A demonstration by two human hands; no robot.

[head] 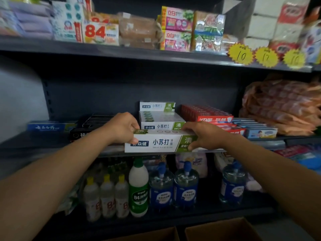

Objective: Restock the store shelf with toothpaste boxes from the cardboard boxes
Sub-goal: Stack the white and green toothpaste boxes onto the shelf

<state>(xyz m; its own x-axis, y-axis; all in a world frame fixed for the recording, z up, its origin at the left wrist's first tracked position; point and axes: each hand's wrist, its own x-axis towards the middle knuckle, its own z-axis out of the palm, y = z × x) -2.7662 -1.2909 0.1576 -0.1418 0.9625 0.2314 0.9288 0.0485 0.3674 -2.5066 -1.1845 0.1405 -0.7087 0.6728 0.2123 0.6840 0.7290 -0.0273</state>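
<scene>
Nearest me, at the bottom edge, two cardboard boxes (pixel 224 230) stand open-topped on the floor; their contents are not visible. Above them, at the front lip of the middle shelf (pixel 52 152), I hold one white-and-green toothpaste box (pixel 162 142) between both hands. My left hand (pixel 124 127) grips its left end, thumb on the front face and fingers curled over the top; my right hand (pixel 202 134) grips its right end the same way. The box lies level, long axis running left to right, parallel to the shelf edge, printed face toward me. Its lower edge sits at or just on the lip; I cannot tell whether it bears weight there. Both hands are about equally near, one at each end, so neither leads. The relation that matters: the matching stack (pixel 161 119) lies directly behind the held box, farther in, with the same left-right orientation. In my judgement the coming move is a straight push away from me, keeping the axis square, to seat the box in front of that stack. Black boxes (pixel 93 126) flank the stack on the left and red boxes (pixel 210 117) on the right, so sideways drift risks fouling a neighbour.
</scene>
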